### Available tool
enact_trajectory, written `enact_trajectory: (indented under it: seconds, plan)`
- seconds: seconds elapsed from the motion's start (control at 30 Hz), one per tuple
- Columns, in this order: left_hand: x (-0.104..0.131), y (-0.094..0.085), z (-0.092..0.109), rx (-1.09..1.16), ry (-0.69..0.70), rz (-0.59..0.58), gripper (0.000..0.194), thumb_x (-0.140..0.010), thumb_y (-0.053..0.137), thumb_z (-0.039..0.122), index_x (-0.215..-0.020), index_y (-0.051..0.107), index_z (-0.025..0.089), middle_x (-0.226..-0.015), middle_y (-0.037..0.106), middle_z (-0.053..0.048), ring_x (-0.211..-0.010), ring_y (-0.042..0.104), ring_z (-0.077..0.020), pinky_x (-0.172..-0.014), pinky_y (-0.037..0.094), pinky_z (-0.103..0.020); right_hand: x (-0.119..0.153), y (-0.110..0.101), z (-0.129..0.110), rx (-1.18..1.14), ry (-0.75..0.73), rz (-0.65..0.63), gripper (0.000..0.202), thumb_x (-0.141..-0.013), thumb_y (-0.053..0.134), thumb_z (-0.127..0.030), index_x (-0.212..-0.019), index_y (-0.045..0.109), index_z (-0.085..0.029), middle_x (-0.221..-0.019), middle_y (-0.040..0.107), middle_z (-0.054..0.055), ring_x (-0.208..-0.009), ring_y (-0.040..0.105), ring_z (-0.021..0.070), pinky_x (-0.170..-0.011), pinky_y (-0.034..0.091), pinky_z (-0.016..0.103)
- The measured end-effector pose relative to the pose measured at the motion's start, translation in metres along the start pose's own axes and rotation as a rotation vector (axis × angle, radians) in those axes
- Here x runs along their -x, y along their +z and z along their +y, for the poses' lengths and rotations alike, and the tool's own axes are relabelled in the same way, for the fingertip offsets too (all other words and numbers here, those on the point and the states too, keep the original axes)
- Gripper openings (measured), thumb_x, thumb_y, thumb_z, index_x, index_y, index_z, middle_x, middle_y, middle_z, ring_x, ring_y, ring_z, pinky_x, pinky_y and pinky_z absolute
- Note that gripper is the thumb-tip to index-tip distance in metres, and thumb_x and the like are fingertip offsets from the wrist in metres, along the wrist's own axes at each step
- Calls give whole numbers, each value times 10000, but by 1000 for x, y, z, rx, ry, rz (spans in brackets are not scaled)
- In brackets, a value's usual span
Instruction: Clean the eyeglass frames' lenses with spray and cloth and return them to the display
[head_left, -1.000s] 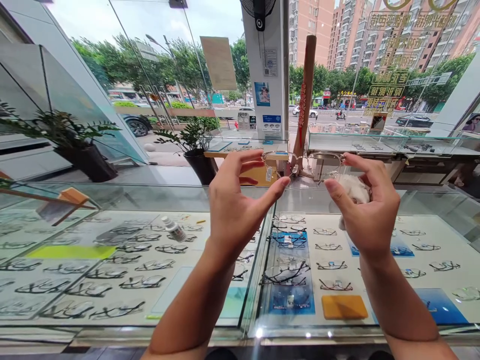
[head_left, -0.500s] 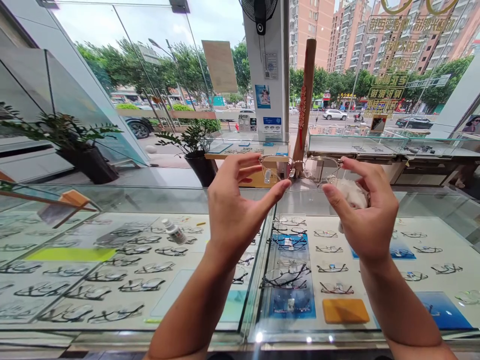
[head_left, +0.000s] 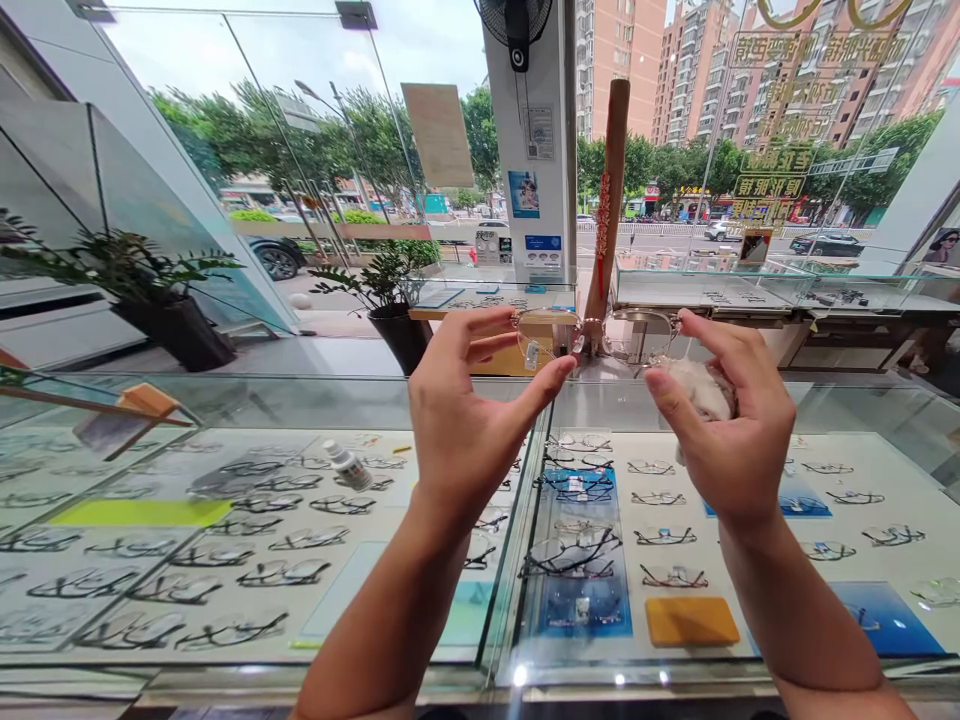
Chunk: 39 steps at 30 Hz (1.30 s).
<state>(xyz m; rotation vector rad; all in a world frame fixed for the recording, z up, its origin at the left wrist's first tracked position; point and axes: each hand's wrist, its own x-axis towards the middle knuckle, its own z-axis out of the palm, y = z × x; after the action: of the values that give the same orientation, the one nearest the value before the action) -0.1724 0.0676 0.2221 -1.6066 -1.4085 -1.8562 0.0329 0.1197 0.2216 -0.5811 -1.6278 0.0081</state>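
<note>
A pair of thin-rimmed glasses (head_left: 637, 316) is held up above the glass counter, level, between my two hands. My left hand (head_left: 465, 410) grips its left end at the fingertips, the thumb stretched toward the nose bridge. The right end is pinched by my right hand (head_left: 727, 420), with the thumb below the lens. A crumpled whitish cloth (head_left: 701, 388) is tucked in the right palm, partly hidden by the fingers. A small clear tag shows on the left lens.
Below is a glass display counter (head_left: 300, 400) with rows of eyeglasses. A small white bottle (head_left: 346, 465) stands on its left part. An orange case (head_left: 691, 622) lies at the lower right. Beyond are a potted plant (head_left: 397, 325) and a wooden post (head_left: 609, 200).
The glasses and my left hand have shifted very slightly to the left in the picture. Both hands keep the same hold.
</note>
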Motion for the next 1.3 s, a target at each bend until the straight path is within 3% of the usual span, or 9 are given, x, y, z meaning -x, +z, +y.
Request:
enact_trajectory:
  seconds: [0.53,0.9,1.13,1.3]
  plan:
    - [0,-4,2,0,2,-16,489,-805,908,478,-1173,679,251,-1144,728,-57,-1019,770,-243,-900,659,-392,2,-1,0,-49,16,-30,409,-952,742,-339,-1360,725,-353,-1237,716,65,-1180,690,293,-961,641,496]
    - [3,-3,3,-95,79,50,493,-775,918,537,-1095,673,253,-1025,740,-35,-903,765,-228,-824,656,-385,1,3,6,-32,17,-18,416,-951,746,-361,-1365,733,-320,-1235,736,76,-1167,712,280,-967,654,510]
    - [4,-5,5,-120,88,48,501,-772,918,554,-1085,670,251,-1010,742,-31,-863,756,-220,-809,655,-392,0,3,7,-126,85,-19,318,-993,685,-348,-1294,775,-298,-1200,775,70,-1137,732,261,-1000,635,502]
    - [2,-5,4,-107,134,61,491,-762,940,504,-1111,684,273,-1070,741,-46,-973,741,-244,-921,656,-434,-3,8,13,-227,191,-9,270,-1010,663,-411,-1170,812,-252,-1148,812,83,-1068,762,243,-969,650,469]
